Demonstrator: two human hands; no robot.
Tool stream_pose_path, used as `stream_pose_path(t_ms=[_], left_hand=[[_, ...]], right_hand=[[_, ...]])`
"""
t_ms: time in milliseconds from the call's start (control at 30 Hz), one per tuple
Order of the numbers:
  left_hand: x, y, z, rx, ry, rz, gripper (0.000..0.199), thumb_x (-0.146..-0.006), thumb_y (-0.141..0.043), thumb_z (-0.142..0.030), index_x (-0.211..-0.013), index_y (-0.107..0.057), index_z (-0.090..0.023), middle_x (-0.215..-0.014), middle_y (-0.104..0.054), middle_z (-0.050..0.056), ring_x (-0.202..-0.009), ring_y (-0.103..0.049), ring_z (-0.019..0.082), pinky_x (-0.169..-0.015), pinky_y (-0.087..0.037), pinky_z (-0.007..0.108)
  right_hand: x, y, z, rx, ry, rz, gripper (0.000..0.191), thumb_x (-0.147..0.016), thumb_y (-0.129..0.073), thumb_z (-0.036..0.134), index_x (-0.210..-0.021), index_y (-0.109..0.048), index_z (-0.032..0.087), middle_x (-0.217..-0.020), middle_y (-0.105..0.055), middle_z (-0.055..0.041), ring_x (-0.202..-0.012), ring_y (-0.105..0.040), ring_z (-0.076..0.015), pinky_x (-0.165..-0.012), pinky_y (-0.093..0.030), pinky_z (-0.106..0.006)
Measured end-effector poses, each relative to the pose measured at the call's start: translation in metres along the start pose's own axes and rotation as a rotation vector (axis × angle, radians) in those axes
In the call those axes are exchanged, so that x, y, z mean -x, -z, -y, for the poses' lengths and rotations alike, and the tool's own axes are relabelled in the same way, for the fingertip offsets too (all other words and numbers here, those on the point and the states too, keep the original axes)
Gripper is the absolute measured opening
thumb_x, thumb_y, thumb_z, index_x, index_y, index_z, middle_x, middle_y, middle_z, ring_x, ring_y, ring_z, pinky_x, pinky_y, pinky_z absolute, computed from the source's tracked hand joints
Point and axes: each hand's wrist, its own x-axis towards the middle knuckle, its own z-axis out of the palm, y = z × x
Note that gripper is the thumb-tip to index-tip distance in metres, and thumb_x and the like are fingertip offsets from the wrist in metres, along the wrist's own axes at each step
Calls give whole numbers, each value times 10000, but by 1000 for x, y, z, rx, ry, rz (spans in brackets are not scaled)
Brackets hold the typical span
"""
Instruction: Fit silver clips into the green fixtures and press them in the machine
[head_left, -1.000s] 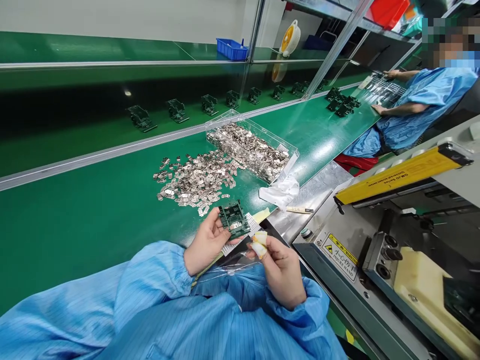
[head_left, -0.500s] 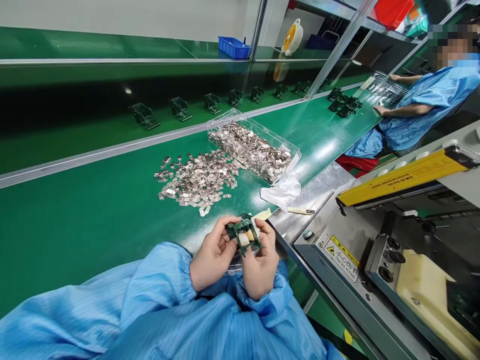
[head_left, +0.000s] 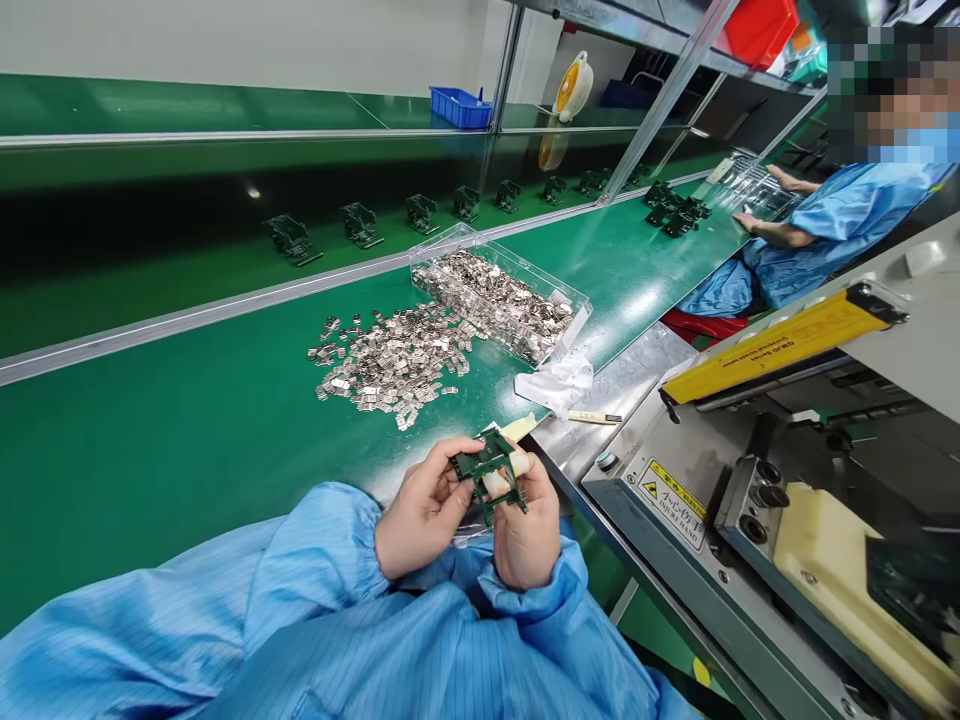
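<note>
Between my two hands is a dark green plastic frame (head_left: 480, 462) with an opening in it, held just off the near edge of the green bench. My left hand (head_left: 426, 510) pinches its left side between thumb and fingers. On the other side, my right hand (head_left: 529, 525) grips it, with fingers behind and partly hidden by the frame. Pale finger covers show on the right hand's fingertips. Beyond my hands lies a loose pile of small silvery metal pieces (head_left: 394, 360). A clear plastic box (head_left: 574, 335) full of similar pieces stands behind the pile.
A machine with a yellow bar (head_left: 780, 345) stands close on my right. A white cloth (head_left: 555, 385) and a marker-like stick (head_left: 595, 417) lie by its metal plate. Several green frames (head_left: 292, 240) line the moving-belt-like strip behind. A co-worker (head_left: 832, 225) sits farther right.
The green frame has been tilted and turned a little in my hands, and my right fingers have shifted on it. The whole view has swung slightly.
</note>
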Motion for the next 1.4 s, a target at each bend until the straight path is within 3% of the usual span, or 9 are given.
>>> stream_pose_path(t_ms=[267, 367, 433, 633, 767, 967, 1133, 1233, 1400], left_hand=[[0, -1, -10, -102, 47, 11, 318, -884, -613, -317, -1178, -540, -220, -782, -600, 1, -592, -528, 99, -541, -444, 184], [-3, -1, -16, -23, 104, 1, 392, -859, -642, -354, -1202, -503, -224, -905, -637, 41, -720, -621, 144, -642, -531, 235], [-3, -5, -23, -30, 155, 37, 397, -851, -646, -349, -1199, -503, -221, -943, -652, 58, -762, -647, 169, -659, -555, 255], [-20, -39, -59, -233, 204, 549, 404, -851, -599, -204, -1253, -572, -232, -816, -678, 39, -648, -640, 161, -544, -524, 222], [-65, -89, -76, -271, 21, 834, 531, -807, -652, -188, -1324, -543, -245, -972, -726, 85, -777, -707, 199, -616, -573, 259], [-114, -224, -69, -345, -481, 807, 613, -680, -790, -274, -1248, -596, -151, -1297, -614, 182, -1204, -581, 360, -1027, -471, 493], [-118, -298, -56, -408, -325, 856, 793, -686, -784, -279, -1377, -462, -60, -1348, -536, 265, -1264, -507, 420, -1062, -411, 570], [-113, -288, -62, -329, -199, 745, 791, -714, -760, -307, -1401, -433, -88, -1323, -555, 229, -1195, -565, 355, -1016, -476, 510], [-89, -195, -75, -223, 72, 642, 716, -680, -779, -347, -1318, -516, -156, -1188, -622, 131, -1029, -649, 273, -943, -547, 438]], right_hand=[[-3, 11, 14, -86, -61, 147, 392, -652, -811, 445, -762, -504, 229, -858, -686, -24, -820, -656, -215, -735, -550, -349], [-7, 38, 24, -13, -39, 259, 362, -713, -777, 401, -992, -618, 234, -1148, -678, -92, -1046, -632, -265, -812, -539, -381], [-4, 57, 32, 87, 44, 316, 601, -711, -799, 377, -1256, -571, 266, -1358, -570, -113, -1205, -556, -291, -862, -525, -396], [34, 99, 60, 348, 329, 272, 769, -646, -882, 367, -1336, -552, 284, -1277, -622, -98, -1152, -592, -299, -1016, -456, -478], [63, 152, 99, 363, 445, -78, 722, -617, -869, 503, -1246, -615, 256, -1142, -684, -122, -1021, -667, -320, -846, -571, -466], [95, 252, 166, 327, 934, -1022, 375, -822, -657, 391, -1169, -636, 250, -1280, -599, -92, -1162, -594, -287, -974, -487, -484], [88, 273, 182, 410, 919, -945, 480, -759, -736, 364, -1188, -618, 185, -1171, -642, -114, -1076, -626, -299, -952, -485, -513], [72, 272, 189, 516, 888, -785, 627, -790, -721, 435, -1328, -508, 194, -1148, -656, -123, -1029, -648, -286, -946, -491, -516], [46, 278, 203, 975, 626, -470, 641, -845, -665, 452, -1397, -449, 206, -1316, -592, -134, -1199, -576, -302, -1054, -427, -491]])
